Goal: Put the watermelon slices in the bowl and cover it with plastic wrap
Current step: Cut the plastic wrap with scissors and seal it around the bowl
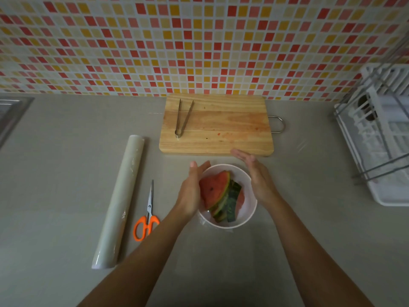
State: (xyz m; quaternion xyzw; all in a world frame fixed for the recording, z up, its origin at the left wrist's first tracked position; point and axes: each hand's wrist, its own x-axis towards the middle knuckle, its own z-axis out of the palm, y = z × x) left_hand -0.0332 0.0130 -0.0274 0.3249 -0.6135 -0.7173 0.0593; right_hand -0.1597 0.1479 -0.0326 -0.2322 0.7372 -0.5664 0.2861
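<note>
A white bowl (pixel 249 216) sits on the grey counter and holds several watermelon slices (pixel 215 189), red flesh up with green rind. Clear plastic wrap lies over the bowl, and a crinkled edge of it (pixel 204 223) shows at the lower left rim. My left hand (pixel 191 190) presses flat against the bowl's left side. My right hand (pixel 257 178) is flat against the right side, fingers straight and pointing away from me. The roll of plastic wrap (pixel 121 200) lies on the counter to the left.
Orange-handled scissors (pixel 147 218) lie between the roll and the bowl. A wooden cutting board (pixel 221 127) with metal tongs (pixel 182 118) sits behind the bowl. A white dish rack (pixel 380 138) stands at the right, and a sink edge (pixel 11 114) shows far left.
</note>
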